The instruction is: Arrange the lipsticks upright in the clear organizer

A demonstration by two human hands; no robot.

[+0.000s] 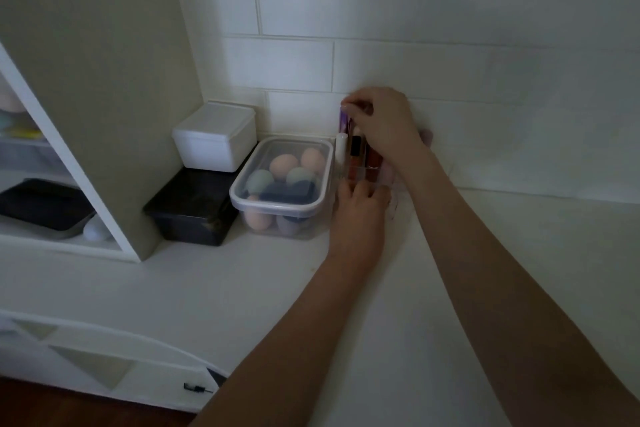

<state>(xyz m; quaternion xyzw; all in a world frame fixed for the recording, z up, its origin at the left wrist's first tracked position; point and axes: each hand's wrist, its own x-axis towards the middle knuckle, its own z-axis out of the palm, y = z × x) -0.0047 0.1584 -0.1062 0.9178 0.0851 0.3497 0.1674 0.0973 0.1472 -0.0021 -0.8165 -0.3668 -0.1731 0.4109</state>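
Note:
The clear organizer point(372, 174) stands on the white counter against the tiled wall, partly hidden by both hands. Several lipsticks stand upright in it: a white tube point(341, 148), a black-capped orange one point(354, 158) and a dark red one point(374, 161). My right hand point(384, 121) reaches over the organizer, and its fingertips pinch the top of a purple lipstick point(344, 120) that stands upright at the back left. My left hand point(362, 215) rests against the organizer's front wall, fingers curled on its edge.
A clear lidded box of makeup sponges point(280, 184) sits just left of the organizer. Further left a white box point(214, 137) is stacked on a black box point(194, 208). A white shelf unit point(69, 149) stands at the left. Bare counter point(519, 253) lies to the right.

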